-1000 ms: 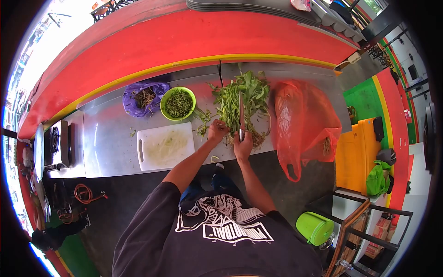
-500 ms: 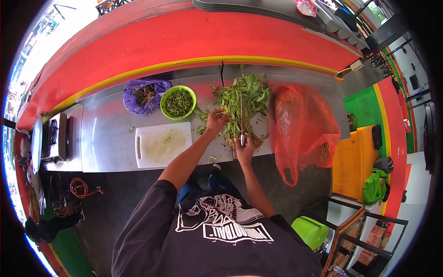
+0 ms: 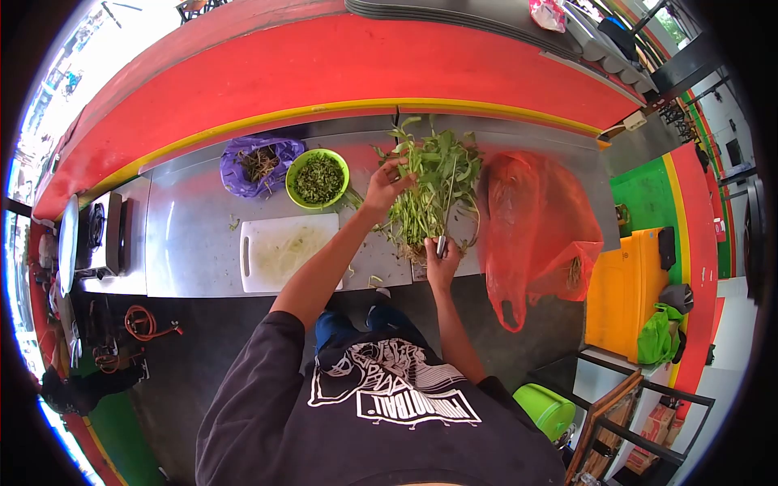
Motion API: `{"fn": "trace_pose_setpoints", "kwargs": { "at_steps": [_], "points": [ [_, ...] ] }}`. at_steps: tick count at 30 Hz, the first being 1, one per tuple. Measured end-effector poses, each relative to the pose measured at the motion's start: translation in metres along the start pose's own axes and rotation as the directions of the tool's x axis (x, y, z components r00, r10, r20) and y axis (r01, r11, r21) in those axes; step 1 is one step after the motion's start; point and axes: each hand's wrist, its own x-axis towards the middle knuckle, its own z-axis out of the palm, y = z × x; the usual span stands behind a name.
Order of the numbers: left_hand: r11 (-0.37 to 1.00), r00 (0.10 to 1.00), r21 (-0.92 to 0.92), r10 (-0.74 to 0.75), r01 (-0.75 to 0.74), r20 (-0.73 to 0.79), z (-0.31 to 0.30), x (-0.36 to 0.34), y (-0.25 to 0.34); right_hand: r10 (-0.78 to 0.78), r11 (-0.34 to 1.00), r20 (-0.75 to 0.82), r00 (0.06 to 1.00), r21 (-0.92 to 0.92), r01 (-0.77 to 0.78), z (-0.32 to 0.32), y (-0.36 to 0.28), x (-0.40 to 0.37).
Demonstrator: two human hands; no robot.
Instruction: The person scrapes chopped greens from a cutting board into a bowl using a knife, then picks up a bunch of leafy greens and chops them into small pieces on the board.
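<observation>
A bunch of leafy greens (image 3: 455,162) is lying on the steel counter (image 3: 190,243), in front of the person, leaves pointing toward the red wall (image 3: 324,69) and root ends toward the near edge. The left hand (image 3: 387,186) is reaching over the upper left part of the bunch, fingers curling among leaves and stems; whether it is gripping a stem, cannot tell. The right hand (image 3: 442,261) is closing firmly around the handle of a knife (image 3: 441,245) at the root end; the blade is pointing away from the body, its outline blending with the stems.

Left of the bunch, a light green bowl (image 3: 344,185) is holding chopped greens (image 3: 318,178). Just beside it, a purple plastic bag (image 3: 235,176) is standing open, containing brownish stalks (image 3: 259,164). A white cutting board (image 3: 275,253) is lying nearer the body, its surface showing greenish stains; the left forearm is passing over its right side. Small scraps are lying about the counter.

Right of the bunch, a red translucent plastic bag (image 3: 531,219) is resting on the counter, its handles hanging over the near edge. Farther left, a stove (image 3: 99,239) is standing at the counter's end.
</observation>
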Motion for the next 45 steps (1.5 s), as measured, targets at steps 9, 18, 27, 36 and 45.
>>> {"fn": "trace_pose_setpoints", "kwargs": {
  "at_steps": [9, 18, 27, 36, 45],
  "points": [
    [0.970, 0.972, -0.070, 0.232, -0.233, -0.026, -0.018, -0.012, 0.027, 0.010, 0.993, 0.094, 0.995, 0.112, -0.021, -0.003, -0.007, 0.006],
    [0.983, 0.961, -0.002, 0.181, -0.186, -0.210, -0.080, -0.053, 0.050, -0.028, 0.991, 0.237, 0.971, 0.131, -0.004, 0.009, -0.002, -0.006],
    [0.985, 0.945, -0.041, 0.150, -0.169, -0.290, -0.104, -0.063, 0.027, 0.083, 0.985, 0.223, 0.971, 0.128, -0.114, 0.006, -0.015, 0.000],
    [0.995, 0.966, 0.089, 0.071, -0.050, -0.250, -0.119, -0.082, 0.021, 0.102, 0.980, 0.212, 0.972, 0.146, -0.135, -0.005, -0.027, 0.007],
    [0.991, 0.966, 0.122, -0.028, 0.061, -0.256, -0.110, -0.091, -0.010, 0.036, 0.960, 0.250, 0.968, 0.261, -0.103, -0.019, -0.045, 0.032]
  ]
}}
